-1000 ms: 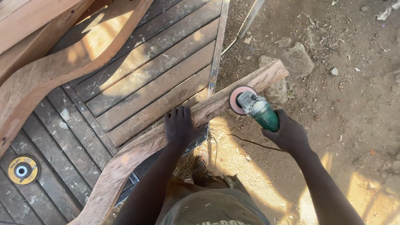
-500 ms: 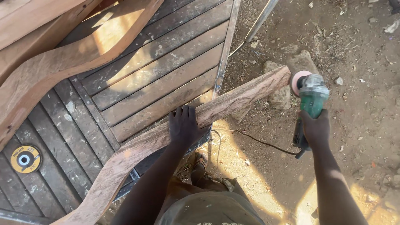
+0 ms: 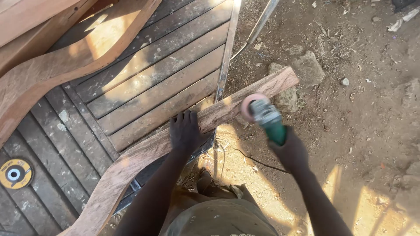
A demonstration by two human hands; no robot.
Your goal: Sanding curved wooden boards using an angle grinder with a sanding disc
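A long curved wooden piece lies across the edge of a slatted wooden table, its straight end jutting out over the dirt. My left hand presses flat on the piece near the table's edge. My right hand grips a green angle grinder. Its pinkish sanding disc sits against the near edge of the wooden piece, right of my left hand. A thin dark cable trails on the ground below the grinder.
Another curved wooden piece rests on the table at the upper left. A yellow grinder disc lies at the table's lower left. Stones and debris dot the dirt ground. A metal bar leans at the top. My foot stands below.
My right hand swung the grinder away to the right past the wood's end, then brought it back left onto the piece. My left hand stayed pressed on the wood.
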